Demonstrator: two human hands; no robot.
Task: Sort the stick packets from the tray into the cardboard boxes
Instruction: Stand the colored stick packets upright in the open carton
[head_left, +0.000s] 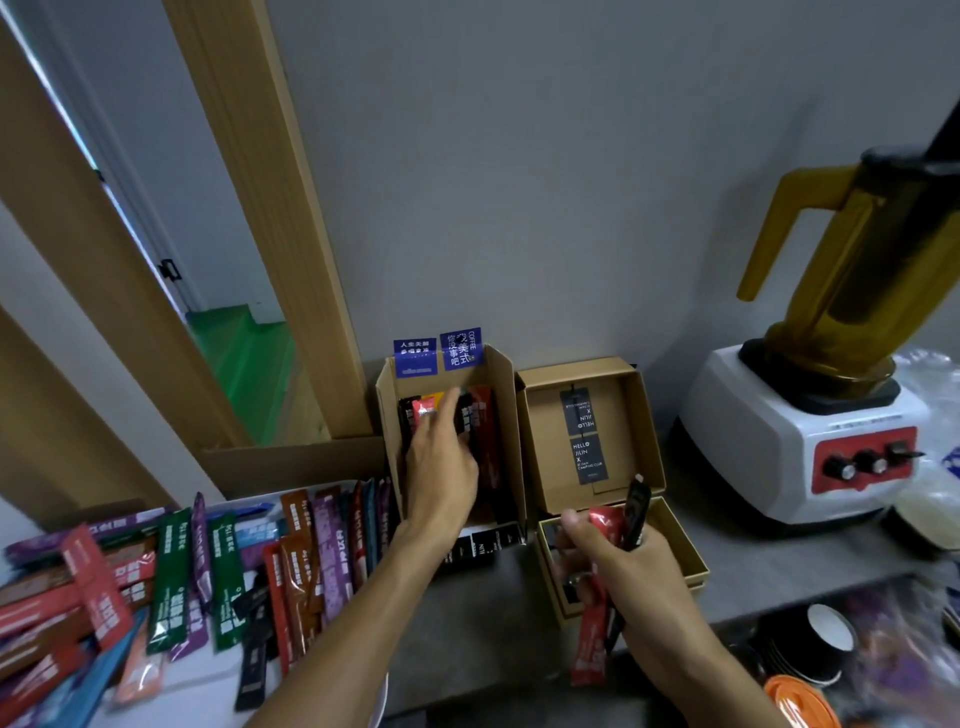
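Packets (482, 422) stand in the tall box (502, 400). The left hand (441, 462) pushes them back with flat, straight fingers. The right hand (618, 566) grips a red packet (588, 652) and a black packet (637, 500) (many more lie on the tray (218, 671)). Best to push softly, so the box does not tip.

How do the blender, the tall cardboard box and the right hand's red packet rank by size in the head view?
1. blender
2. tall cardboard box
3. red packet, smallest even though it is nearest the camera
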